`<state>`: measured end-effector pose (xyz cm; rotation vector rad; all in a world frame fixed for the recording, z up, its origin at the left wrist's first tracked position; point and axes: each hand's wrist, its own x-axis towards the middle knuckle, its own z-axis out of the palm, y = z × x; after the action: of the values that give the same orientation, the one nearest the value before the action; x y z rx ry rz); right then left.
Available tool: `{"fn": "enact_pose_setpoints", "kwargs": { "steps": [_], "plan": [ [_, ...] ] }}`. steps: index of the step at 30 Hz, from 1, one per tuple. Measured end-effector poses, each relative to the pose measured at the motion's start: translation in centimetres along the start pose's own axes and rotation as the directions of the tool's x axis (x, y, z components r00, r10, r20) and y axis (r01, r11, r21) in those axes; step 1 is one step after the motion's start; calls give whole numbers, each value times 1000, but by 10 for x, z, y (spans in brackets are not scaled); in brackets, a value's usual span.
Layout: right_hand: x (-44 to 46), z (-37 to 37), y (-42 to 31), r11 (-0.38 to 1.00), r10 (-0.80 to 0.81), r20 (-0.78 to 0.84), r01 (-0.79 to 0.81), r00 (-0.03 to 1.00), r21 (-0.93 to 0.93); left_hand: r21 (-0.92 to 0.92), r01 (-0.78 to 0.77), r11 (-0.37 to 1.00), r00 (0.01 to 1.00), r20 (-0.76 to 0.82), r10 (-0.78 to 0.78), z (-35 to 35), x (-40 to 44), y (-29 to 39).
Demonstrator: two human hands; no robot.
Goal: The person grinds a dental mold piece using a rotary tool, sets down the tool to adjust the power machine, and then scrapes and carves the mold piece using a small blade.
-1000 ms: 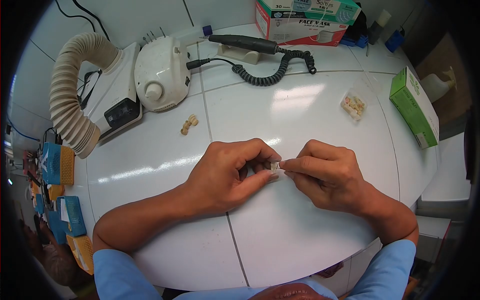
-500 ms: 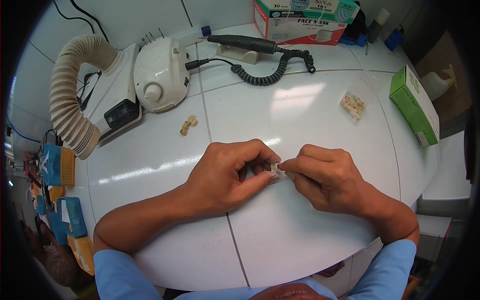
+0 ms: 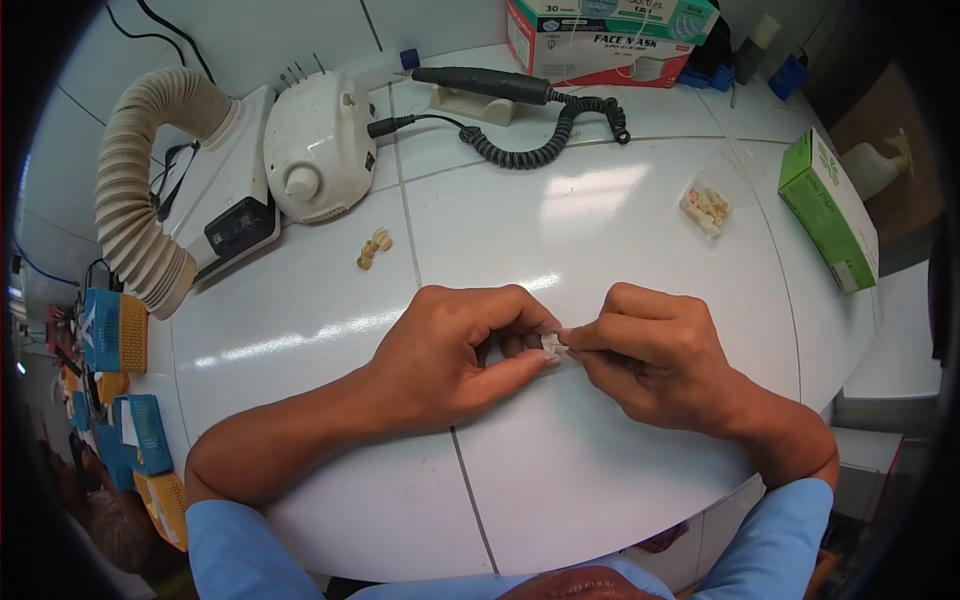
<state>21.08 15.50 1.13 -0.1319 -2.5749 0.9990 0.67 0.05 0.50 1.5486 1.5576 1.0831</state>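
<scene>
Over the middle of the table, my left hand is closed in a pinch, thumb and forefinger on a small whitish tooth-like piece. My right hand meets it from the right. Its fingertips are pressed together against the piece's right side; whatever lies between them is hidden or too small to make out. Beyond my left hand lie a few tan tooth-like pieces. A small clear box holding several cream and yellowish bits stands farther right.
At the back left are a ribbed hose and a white control unit. A black rotary handpiece rests on its stand. A face mask box and a green box stand along the far side. Baskets line the left.
The whitish piece has turned slightly between my fingers and shows more of its face. My right fingertips have shifted a little along it. The view has moved very slightly.
</scene>
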Motion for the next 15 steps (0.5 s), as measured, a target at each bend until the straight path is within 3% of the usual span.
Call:
{"fn": "enact_pose_setpoints", "kwargs": {
  "steps": [15],
  "plan": [
    [0,-2,-1,997,-15,-21,13,1000,-75,38,16,999,1000,22,-17,-1,0,2]
  ]
}}
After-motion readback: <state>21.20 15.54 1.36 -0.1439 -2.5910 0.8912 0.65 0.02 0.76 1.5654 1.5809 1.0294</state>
